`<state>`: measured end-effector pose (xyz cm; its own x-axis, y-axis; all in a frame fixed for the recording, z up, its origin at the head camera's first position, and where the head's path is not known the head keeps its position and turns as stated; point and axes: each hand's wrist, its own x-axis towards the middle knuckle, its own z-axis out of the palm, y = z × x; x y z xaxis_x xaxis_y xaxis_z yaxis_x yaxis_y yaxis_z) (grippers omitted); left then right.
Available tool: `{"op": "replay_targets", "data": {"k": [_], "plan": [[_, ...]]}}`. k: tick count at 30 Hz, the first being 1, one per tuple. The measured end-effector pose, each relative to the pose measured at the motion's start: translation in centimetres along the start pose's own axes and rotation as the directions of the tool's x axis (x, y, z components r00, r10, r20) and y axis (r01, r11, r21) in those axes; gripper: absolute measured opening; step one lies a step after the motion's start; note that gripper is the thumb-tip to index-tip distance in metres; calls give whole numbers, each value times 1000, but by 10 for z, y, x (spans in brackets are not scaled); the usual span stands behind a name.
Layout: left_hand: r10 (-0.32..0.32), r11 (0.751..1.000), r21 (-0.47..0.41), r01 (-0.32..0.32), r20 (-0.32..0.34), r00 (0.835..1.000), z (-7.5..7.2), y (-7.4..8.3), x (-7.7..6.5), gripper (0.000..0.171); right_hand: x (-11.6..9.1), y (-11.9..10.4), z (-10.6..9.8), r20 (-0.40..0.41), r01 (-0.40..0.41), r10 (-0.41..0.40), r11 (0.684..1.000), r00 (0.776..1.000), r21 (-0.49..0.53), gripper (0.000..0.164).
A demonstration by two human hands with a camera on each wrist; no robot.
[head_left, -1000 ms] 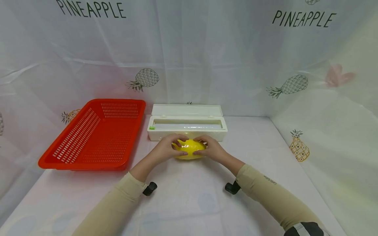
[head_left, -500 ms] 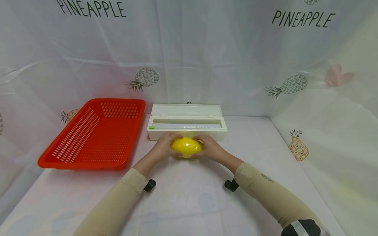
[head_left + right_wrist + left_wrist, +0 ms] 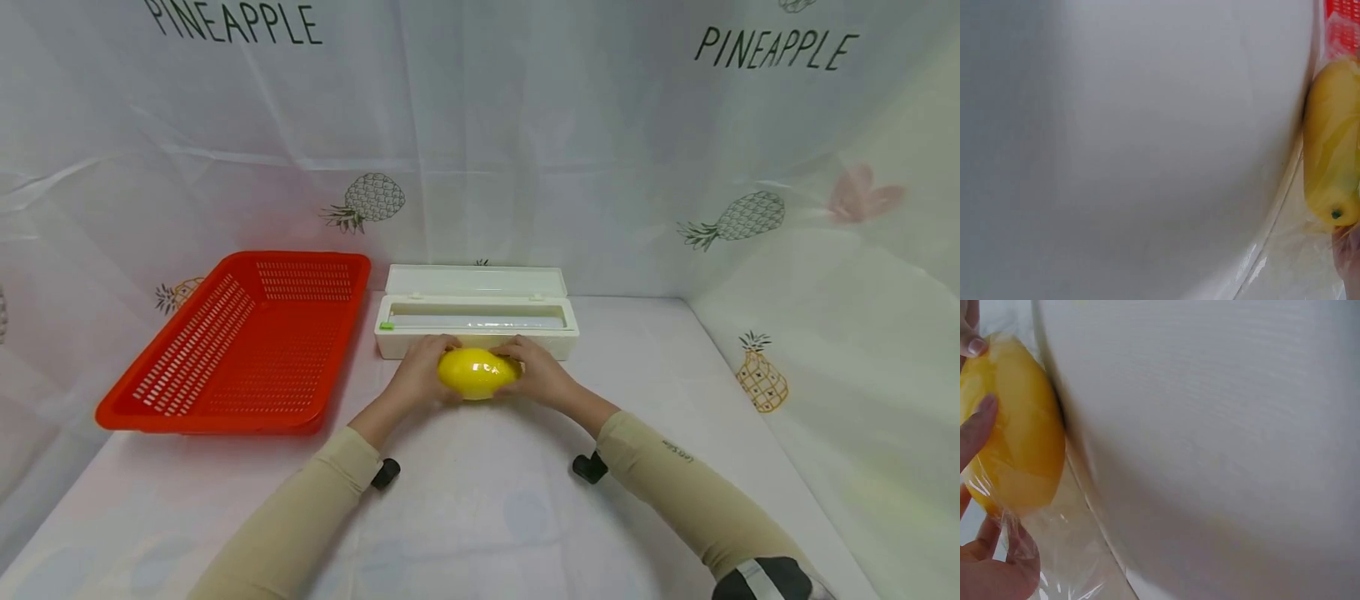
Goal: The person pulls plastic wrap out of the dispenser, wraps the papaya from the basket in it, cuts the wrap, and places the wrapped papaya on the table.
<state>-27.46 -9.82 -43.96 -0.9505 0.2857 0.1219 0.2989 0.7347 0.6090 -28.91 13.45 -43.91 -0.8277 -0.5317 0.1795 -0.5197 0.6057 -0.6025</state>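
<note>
A glossy yellow oval fruit (image 3: pixel 476 373) lies crosswise between both hands, in front of the white cling film box (image 3: pixel 476 343). Clear cling film (image 3: pixel 1063 550) covers it and is bunched at its end in the left wrist view. My left hand (image 3: pixel 422 377) grips the fruit's left end, fingers behind and thumb in front. From the other side, my right hand (image 3: pixel 542 377) holds the right end with curled fingers. In the right wrist view the fruit (image 3: pixel 1330 144) shows a small dark green stem spot through the film; most of the right hand is outside that view.
A red perforated basket (image 3: pixel 330 400) stands at the left of the white-covered table (image 3: pixel 480 517). The film box's lid (image 3: pixel 474 280) is raised against the back curtain (image 3: pixel 525 167). A green slider (image 3: pixel 386 326) sits at the box's left front edge.
The fingertips have shifted from the fruit's top and front toward its ends, leaving more of its yellow surface showing. The fruit has moved slightly up in the head view. Basket and box stay put.
</note>
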Motion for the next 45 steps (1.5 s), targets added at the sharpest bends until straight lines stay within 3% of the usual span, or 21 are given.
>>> {"op": "replay_targets", "data": {"k": [5,15,22,26,31,38,41,45], "plan": [[24,1000,17,-24,-12,1000,-2,2,1,70,0,7,-2,4,41,-41,997,999,60,57],[21,1000,4,-21,16,1000,-3,1,3,67,7,12,-5,75,-8,4,998,997,55,53],[-10,999,-45,12,41,999,-3,1,4,64,8,9,-6,116,-45,41,999,992,27,53],[6,998,-69,-2,51,999,-4,-1,4,62,9,6,-6,136,-60,55,998,989,35,52],[30,996,-90,-23,75,997,-5,-3,4,58,10,5,-6,144,-45,34,996,989,73,51],[8,999,-51,-2,109,994,-8,-1,4,58,7,15,-7,190,-36,14,993,982,115,55],[11,999,-45,-6,119,993,-7,0,5,59,1,20,-10,179,-59,39,993,983,106,59],[12,1000,-20,-9,124,992,-7,0,6,60,-6,17,-12,68,-40,33,993,997,107,57]]}}
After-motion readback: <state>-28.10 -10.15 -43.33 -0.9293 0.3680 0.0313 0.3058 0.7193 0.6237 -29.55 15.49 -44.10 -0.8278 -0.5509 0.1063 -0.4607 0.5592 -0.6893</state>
